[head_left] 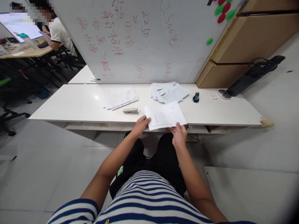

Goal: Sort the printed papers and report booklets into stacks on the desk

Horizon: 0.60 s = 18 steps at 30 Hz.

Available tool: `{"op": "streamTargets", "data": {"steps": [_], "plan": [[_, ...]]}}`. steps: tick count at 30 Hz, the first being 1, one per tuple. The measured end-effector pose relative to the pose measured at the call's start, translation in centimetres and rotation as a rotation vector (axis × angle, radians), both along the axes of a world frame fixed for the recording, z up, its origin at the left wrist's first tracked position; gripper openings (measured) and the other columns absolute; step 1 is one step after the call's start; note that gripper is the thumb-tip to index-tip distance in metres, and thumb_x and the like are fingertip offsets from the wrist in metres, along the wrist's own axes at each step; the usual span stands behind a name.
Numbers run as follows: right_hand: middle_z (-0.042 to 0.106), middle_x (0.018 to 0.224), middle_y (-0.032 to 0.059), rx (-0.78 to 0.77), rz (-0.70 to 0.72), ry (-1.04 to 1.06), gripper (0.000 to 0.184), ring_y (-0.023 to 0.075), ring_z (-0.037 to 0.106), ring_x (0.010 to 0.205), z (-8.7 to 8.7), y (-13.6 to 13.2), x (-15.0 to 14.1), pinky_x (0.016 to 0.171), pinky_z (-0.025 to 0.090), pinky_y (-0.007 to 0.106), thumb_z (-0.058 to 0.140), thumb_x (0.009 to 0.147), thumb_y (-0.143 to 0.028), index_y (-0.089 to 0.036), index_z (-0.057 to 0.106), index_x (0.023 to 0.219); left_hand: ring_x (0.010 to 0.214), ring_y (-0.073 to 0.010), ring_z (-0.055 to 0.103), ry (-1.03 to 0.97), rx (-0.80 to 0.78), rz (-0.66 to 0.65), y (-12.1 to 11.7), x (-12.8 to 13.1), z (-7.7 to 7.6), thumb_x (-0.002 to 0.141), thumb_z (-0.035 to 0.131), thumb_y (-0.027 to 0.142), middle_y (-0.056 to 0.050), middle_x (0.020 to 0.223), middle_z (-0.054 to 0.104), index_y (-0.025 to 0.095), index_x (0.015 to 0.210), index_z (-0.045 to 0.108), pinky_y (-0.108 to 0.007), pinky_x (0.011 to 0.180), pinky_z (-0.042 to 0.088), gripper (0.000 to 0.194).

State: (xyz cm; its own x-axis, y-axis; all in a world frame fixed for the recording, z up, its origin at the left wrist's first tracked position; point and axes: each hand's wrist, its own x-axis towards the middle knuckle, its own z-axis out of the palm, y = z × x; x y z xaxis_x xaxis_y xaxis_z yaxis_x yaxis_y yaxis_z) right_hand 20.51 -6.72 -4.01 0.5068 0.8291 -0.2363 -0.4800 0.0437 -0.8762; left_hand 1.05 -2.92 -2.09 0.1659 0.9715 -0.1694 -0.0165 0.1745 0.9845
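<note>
Both my hands hold a printed sheet of paper (164,116) over the front edge of the white desk. My left hand (142,125) pinches its left edge, and my right hand (179,134) grips its lower right corner, thumb on top. Whether it is one sheet or more I cannot tell. A beige stapler (130,110) lies left of the paper. Behind the stapler is a stack of printed papers (121,98), its edges uneven. Another fanned pile of papers (169,91) rests just beyond the held sheet.
A whiteboard (140,40) with red writing stands along the desk's (70,102) back. On the right are a dark strap-like item (196,97), white earbuds (213,97), a mouse (224,94), a black bottle (253,76) and cardboard boxes (254,40). Another person (62,32) sits at the far left.
</note>
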Motion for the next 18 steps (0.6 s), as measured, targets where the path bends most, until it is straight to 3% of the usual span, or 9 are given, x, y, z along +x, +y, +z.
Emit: {"op": "streamTargets", "data": {"steps": [4, 7, 9, 12, 14, 16, 18], "plan": [[0.068, 0.067, -0.0014, -0.088, 0.051, 0.049, 0.041, 0.013, 0.066, 0.061, -1.5, -1.1, 0.1, 0.066, 0.056, 0.028, 0.079, 0.062, -0.046, -0.018, 0.062, 0.085, 0.076, -0.0188, 0.064, 0.003, -0.028, 0.05, -0.2, -0.9, -1.3, 0.074, 0.067, 0.051, -0.005, 0.085, 0.07, 0.016, 0.093, 0.063, -0.029, 0.065, 0.049, 0.04], [0.068, 0.068, 0.0, -0.091, 0.055, 0.023, 0.042, 0.0138, 0.066, 0.061, -1.4, -1.2, 0.1, 0.068, 0.056, 0.03, 0.079, 0.061, -0.047, -0.016, 0.062, 0.083, 0.081, -0.0204, 0.066, 0.022, -0.06, 0.037, -0.3, -1.4, -2.0, 0.075, 0.067, 0.045, -0.007, 0.085, 0.071, 0.016, 0.09, 0.062, -0.032, 0.071, 0.051, 0.034], [0.069, 0.071, 0.0012, -0.071, -0.008, -0.074, 0.043, 0.015, 0.066, 0.064, -0.8, -1.2, 0.2, 0.071, 0.056, 0.033, 0.074, 0.067, -0.051, -0.016, 0.064, 0.087, 0.09, -0.0217, 0.066, 0.038, -0.048, 0.073, -0.6, -1.4, -2.2, 0.076, 0.068, 0.042, -0.009, 0.094, 0.071, 0.015, 0.099, 0.06, -0.036, 0.08, 0.051, 0.036], [0.072, 0.092, 0.0073, 0.008, -0.207, -0.449, 0.043, 0.0207, 0.067, 0.086, 0.8, -1.9, 0.1, 0.086, 0.053, 0.04, 0.057, 0.082, -0.054, -0.016, 0.067, 0.099, 0.109, -0.0233, 0.06, 0.114, 0.1, 0.187, -1.6, -0.8, -1.4, 0.076, 0.07, 0.04, -0.014, 0.12, 0.064, 0.018, 0.118, 0.054, -0.04, 0.094, 0.046, 0.05], [0.069, 0.112, 0.0104, 0.114, -0.231, -0.774, 0.04, 0.0243, 0.063, 0.107, 1.9, -2.6, -0.4, 0.097, 0.047, 0.043, 0.049, 0.09, -0.048, -0.018, 0.067, 0.11, 0.118, -0.0241, 0.055, 0.078, 0.194, 0.146, -2.4, -0.3, -0.1, 0.078, 0.068, 0.047, -0.014, 0.133, 0.056, 0.021, 0.125, 0.051, -0.04, 0.098, 0.044, 0.056], [0.064, 0.124, 0.0096, 0.237, -0.078, -1.085, 0.036, 0.026, 0.055, 0.122, 2.7, -3.2, -1.4, 0.106, 0.039, 0.046, 0.046, 0.092, -0.038, -0.022, 0.065, 0.117, 0.122, -0.0249, 0.054, -0.074, 0.181, 0.012, -3.1, 0.4, 1.3, 0.081, 0.058, 0.062, -0.013, 0.137, 0.053, 0.023, 0.13, 0.048, -0.039, 0.097, 0.046, 0.063], [0.06, 0.132, 0.007, 0.311, 0.173, -1.355, 0.035, 0.026, 0.046, 0.132, 3.0, -3.5, -2.7, 0.112, 0.029, 0.05, 0.044, 0.093, -0.029, -0.026, 0.064, 0.121, 0.12, -0.0258, 0.056, -0.23, 0.087, -0.068, -3.5, 0.9, 2.2, 0.082, 0.045, 0.072, -0.012, 0.135, 0.056, 0.023, 0.133, 0.047, -0.04, 0.095, 0.048, 0.07]]}}
